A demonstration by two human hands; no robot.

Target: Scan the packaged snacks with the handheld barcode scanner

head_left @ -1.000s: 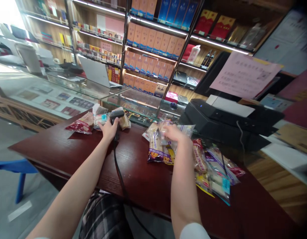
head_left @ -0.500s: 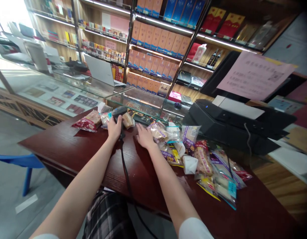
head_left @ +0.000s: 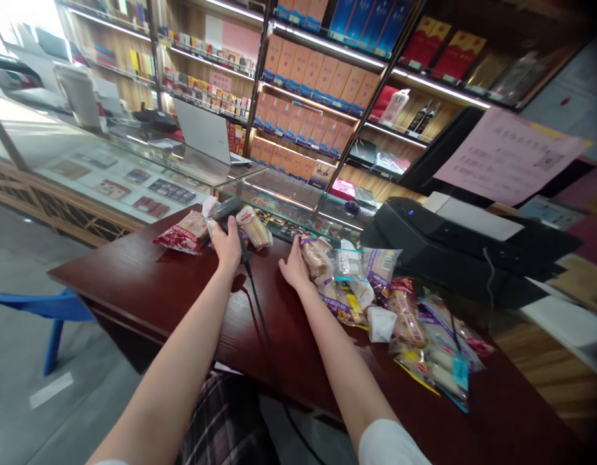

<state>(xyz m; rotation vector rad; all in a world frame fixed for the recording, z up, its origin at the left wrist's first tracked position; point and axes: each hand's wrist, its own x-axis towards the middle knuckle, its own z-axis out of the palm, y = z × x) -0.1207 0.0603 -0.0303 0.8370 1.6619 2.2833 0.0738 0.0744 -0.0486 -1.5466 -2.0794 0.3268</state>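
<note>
My left hand [head_left: 226, 245] is wrapped round a black handheld barcode scanner [head_left: 227, 208]; its cable runs down over the dark red-brown table [head_left: 182, 294]. Beside the scanner lie a red-printed bag of bread [head_left: 186, 232] on the left and a wrapped bread [head_left: 255, 228] on the right. My right hand [head_left: 294, 266] grips the left side of a clear purple-printed bread packet [head_left: 317, 258], its fingers partly hidden behind it. This packet is at the left end of a heap of packaged breads, with a red-printed packet [head_left: 407, 313] further right.
A black printer [head_left: 409, 239] stands behind the heap, near a pink paper sheet [head_left: 504, 155]. Beyond the table are a glass display counter [head_left: 273, 194] and a laptop [head_left: 201, 132]. Boxed goods fill the shelves. A blue stool [head_left: 41, 307] stands at the left.
My right hand has gone from lying flat beside the bread packet to gripping it, and the packet has tilted. The scanner has turned slightly in my left hand. The view has shifted a little.
</note>
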